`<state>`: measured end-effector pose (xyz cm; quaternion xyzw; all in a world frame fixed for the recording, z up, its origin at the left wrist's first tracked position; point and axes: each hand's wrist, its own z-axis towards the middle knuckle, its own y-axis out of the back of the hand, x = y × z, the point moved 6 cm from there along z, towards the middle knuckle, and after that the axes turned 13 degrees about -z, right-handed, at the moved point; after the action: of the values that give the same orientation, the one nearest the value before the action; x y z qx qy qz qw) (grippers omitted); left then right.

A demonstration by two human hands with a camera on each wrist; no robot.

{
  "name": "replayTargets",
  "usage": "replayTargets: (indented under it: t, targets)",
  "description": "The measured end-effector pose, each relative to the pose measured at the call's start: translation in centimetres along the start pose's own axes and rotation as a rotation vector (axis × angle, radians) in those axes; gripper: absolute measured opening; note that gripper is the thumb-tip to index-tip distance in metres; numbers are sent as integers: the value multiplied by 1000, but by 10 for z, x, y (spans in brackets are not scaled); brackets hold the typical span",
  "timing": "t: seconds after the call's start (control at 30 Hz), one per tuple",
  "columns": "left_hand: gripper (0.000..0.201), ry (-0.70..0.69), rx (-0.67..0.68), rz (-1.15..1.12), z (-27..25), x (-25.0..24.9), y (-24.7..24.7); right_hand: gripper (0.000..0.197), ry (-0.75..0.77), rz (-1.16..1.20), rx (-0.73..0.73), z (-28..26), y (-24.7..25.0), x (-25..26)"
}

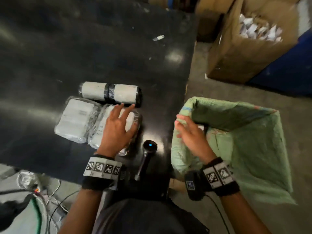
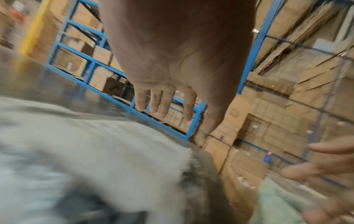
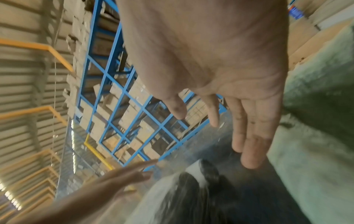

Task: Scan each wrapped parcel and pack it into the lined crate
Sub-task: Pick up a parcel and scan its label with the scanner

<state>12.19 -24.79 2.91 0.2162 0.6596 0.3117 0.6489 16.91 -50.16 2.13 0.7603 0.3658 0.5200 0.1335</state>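
Observation:
Three grey wrapped parcels lie on the black table (image 1: pixel 84 48): a roll-shaped one (image 1: pixel 109 94) at the back, a flat one (image 1: pixel 76 120) to the left, and a flat one (image 1: pixel 103 127) under my left hand. My left hand (image 1: pixel 118 125) hovers over that parcel with its fingers spread and straight; in the left wrist view the parcel (image 2: pixel 86 151) shows blurred below the hand (image 2: pixel 164 106). My right hand (image 1: pixel 189 132) is open, fingers straight, over the near-left rim of the green-lined crate (image 1: pixel 253 141). A black handheld scanner (image 1: pixel 146 154) with a blue light lies on the table between my hands.
A large cardboard box (image 1: pixel 244 53) of white scraps stands beyond the crate on the floor. Cables (image 1: pixel 50 200) lie on the floor at the lower left. Blue racking (image 3: pixel 124 113) with cartons fills the background of the wrist views.

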Motion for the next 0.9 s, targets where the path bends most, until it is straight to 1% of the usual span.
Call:
replayTargets:
  t: [0.07,0.13,0.2,0.27,0.37,0.4,0.43,0.5,0.53,0.57,0.6,0.63,0.7,0.73,0.8,0.87,0.9]
  targets:
    - [74,67,-10,92,-12,43,23,48,-27,-97,35,-15,-43,6]
    - [82,107,5,103,-23,79,38,61,-87,-157,27,-22,-80,0]
    - [88,92,57,38,-30,103,44,73,-183,-168,-1,-21,-111,-15]
    - [90,75,136,-75,-34,119,42,81,-273,-158,-23,-23,-139,-32]
    - [98,119,201,-211,-39,132,38,90,-344,-72,-103,-25,-172,-57]
    - [101,131,199,-226,-41,132,38,90,-370,-21,-132,-26,-180,-61]
    - [102,138,195,-244,-43,129,39,84,-388,42,-157,-27,-187,-62]
    - [102,140,184,-299,-47,124,40,59,-427,222,-187,-31,-200,-56]
    - [100,136,184,-326,-47,122,40,49,-461,373,-185,-34,-208,-52]
    - [98,133,186,-345,-47,122,39,41,-495,530,-172,-38,-214,-48]
    - [96,128,194,-364,-46,123,38,35,-528,627,-169,-40,-219,-46]
    - [96,133,204,-383,-46,122,37,33,-546,653,-170,-41,-221,-46]
    - [96,140,218,-396,-48,117,37,41,-569,604,-184,-42,-220,-45]
    - [97,123,216,-393,-49,113,37,47,-583,567,-195,-41,-218,-43]
    - [98,60,209,-394,-50,102,38,52,-607,537,-207,-40,-213,-42]
    - [99,14,234,-372,-48,90,34,56,-636,537,-183,-40,-206,-40]
    - [100,19,255,-343,-46,85,31,60,-641,540,-168,-40,-201,-38]
